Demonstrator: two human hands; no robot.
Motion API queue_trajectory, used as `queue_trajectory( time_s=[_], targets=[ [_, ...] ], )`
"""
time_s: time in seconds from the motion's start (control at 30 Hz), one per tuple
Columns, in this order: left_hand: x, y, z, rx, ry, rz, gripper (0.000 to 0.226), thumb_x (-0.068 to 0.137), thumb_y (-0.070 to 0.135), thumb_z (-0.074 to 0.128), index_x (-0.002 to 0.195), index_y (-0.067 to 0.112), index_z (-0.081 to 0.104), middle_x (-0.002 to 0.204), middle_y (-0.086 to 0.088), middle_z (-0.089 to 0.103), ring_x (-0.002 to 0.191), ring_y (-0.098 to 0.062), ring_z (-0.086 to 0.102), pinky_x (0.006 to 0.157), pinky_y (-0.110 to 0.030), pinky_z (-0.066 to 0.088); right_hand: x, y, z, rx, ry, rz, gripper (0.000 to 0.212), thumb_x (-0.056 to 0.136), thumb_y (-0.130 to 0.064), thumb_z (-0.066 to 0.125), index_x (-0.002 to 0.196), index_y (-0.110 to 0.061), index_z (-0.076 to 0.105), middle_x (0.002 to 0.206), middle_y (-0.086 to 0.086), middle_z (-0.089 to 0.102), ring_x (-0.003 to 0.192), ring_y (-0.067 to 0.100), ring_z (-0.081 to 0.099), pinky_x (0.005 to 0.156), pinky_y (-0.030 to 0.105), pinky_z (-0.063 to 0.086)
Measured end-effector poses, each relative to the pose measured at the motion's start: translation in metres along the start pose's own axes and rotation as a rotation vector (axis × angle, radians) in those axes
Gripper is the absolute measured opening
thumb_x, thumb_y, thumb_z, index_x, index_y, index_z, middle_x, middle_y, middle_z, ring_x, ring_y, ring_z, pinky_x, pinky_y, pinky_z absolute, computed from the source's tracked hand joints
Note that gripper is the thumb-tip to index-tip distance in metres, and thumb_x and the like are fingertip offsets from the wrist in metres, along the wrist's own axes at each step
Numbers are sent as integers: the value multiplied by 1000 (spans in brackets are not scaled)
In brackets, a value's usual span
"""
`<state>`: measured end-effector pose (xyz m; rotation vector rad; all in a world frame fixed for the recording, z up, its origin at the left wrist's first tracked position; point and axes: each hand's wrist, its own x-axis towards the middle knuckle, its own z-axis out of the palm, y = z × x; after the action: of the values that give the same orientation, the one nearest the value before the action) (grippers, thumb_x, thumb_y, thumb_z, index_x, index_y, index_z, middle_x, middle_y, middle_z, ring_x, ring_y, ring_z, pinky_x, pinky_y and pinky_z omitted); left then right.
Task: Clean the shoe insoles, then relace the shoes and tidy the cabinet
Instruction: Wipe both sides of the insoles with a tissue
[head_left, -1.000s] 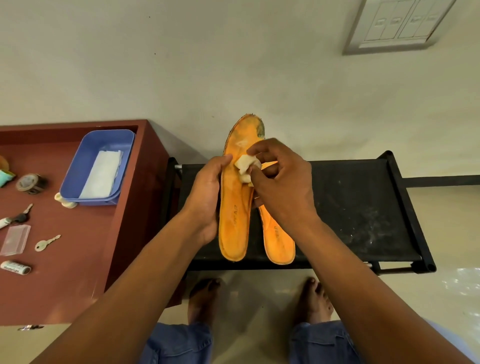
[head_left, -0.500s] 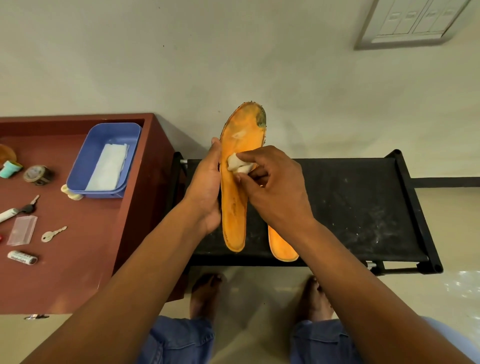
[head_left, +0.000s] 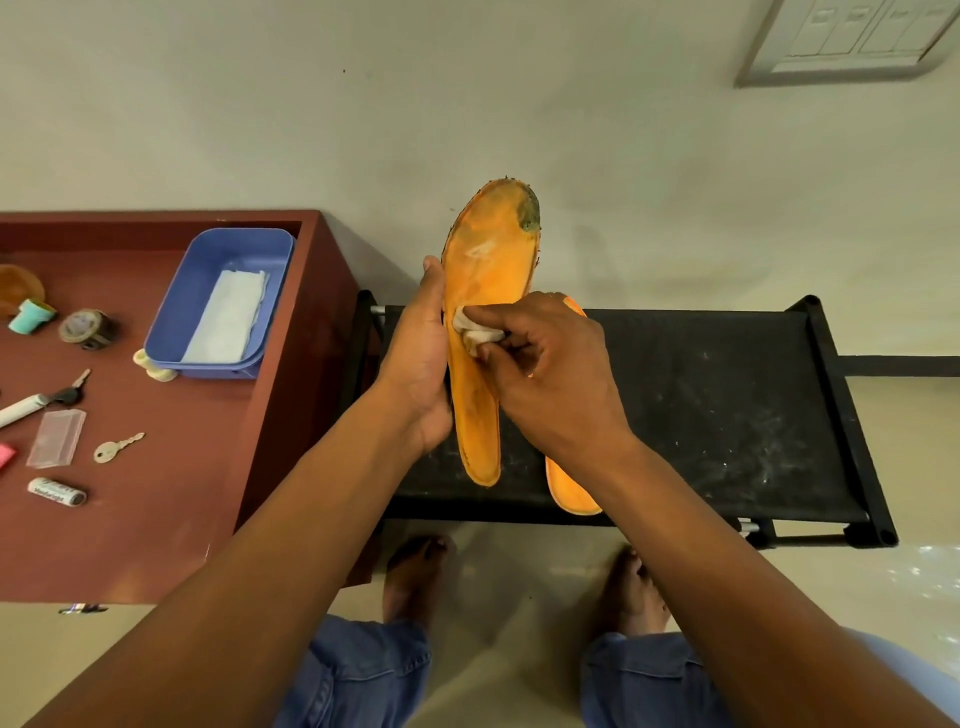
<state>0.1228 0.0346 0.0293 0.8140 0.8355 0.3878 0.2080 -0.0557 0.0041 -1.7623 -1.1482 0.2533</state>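
Your left hand (head_left: 421, 374) grips the raised orange insole (head_left: 483, 322) by its edge, steadying it over the black rack (head_left: 727, 405) so your right hand (head_left: 545, 374), pinching a small white wipe (head_left: 470, 330), can rub its midsection. Its mate (head_left: 571, 488) lies beneath.

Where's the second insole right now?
In the head view the second insole lies on the black rack, right of the held insole, mostly hidden under the right hand; only its heel and a sliver of its toe show.
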Motion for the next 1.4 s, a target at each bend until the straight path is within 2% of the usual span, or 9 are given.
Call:
queue_trajectory(
  time_s=[0.13, 0.37, 0.6, 0.87, 0.93, 1.0, 1.1, 1.23, 1.4],
  targets=[
    [5, 3, -8, -43, -12, 8, 85, 102, 73, 20, 135, 8, 64, 133, -20, 67, 122, -34, 67, 100, -46, 56, -3, -2, 4, 29, -63, 31, 20, 88, -23, 77, 108, -20, 80, 97, -7, 75, 88, 9, 67, 80, 40, 58],
    [9, 11, -18, -90, -34, 45, 77, 104, 67, 18, 134, 12, 63, 140, -21, 63, 127, -38, 63, 97, -47, 56, -9, -8, 10, 47, -124, -3, 15, 85, -24, 79, 99, -18, 80, 89, -6, 73, 82, 10, 65, 74, 41, 56],
    [6, 2, -9, -39, -47, 2, 80, 104, 70, 23, 139, 8, 61, 138, -22, 64, 129, -37, 62, 112, -52, 47, -10, -10, 7, -59, -9, -16, 10, 87, -25, 77, 95, -19, 78, 88, -5, 72, 81, 12, 64, 74, 41, 55],
    [-12, -11, 17, 151, -167, -31, 62, 108, 59, 24, 136, 20, 63, 123, -7, 75, 116, -26, 71, 99, -49, 56, 8, 6, -19, -163, 281, 82, 16, 89, -34, 73, 94, -19, 77, 87, -5, 73, 77, 14, 67, 71, 42, 58],
    [-13, -12, 17, 181, -192, -45, 62, 107, 60, 24, 138, 23, 62, 127, -6, 73, 118, -27, 70, 103, -53, 54, 10, 10, -24, -161, 305, 112, 20, 89, -36, 73, 98, -20, 78, 91, -5, 74, 80, 13, 68, 73, 42, 60],
    [-11, -12, 15, 194, -196, -47, 63, 107, 62, 24, 139, 23, 62, 128, -7, 73, 119, -27, 70, 104, -54, 53, 11, 12, -24, -151, 291, 126, 21, 89, -37, 74, 102, -21, 79, 94, -6, 75, 82, 12, 69, 75, 41, 60],
    [-9, -8, 11, 164, -156, -48, 65, 107, 61, 23, 136, 19, 63, 120, -7, 76, 107, -22, 75, 84, -40, 63, 8, 8, -16, -90, 192, 96, 19, 88, -33, 73, 102, -22, 79, 93, -6, 74, 82, 14, 68, 75, 43, 59],
    [-2, 2, -3, 63, -73, -44, 74, 106, 65, 24, 137, 11, 62, 129, -14, 71, 120, -29, 69, 105, -45, 53, -3, -4, 1, -52, 15, -26, 16, 85, -24, 74, 100, -23, 81, 86, -4, 72, 79, 16, 64, 73, 44, 54],
    [2, 7, -9, 9, -71, -59, 78, 105, 67, 25, 133, 7, 65, 132, -16, 69, 123, -31, 67, 110, -47, 49, -12, -12, 13, -75, -29, -72, 14, 87, -26, 72, 97, -21, 79, 85, -5, 71, 79, 15, 63, 73, 44, 53]
  ],
)
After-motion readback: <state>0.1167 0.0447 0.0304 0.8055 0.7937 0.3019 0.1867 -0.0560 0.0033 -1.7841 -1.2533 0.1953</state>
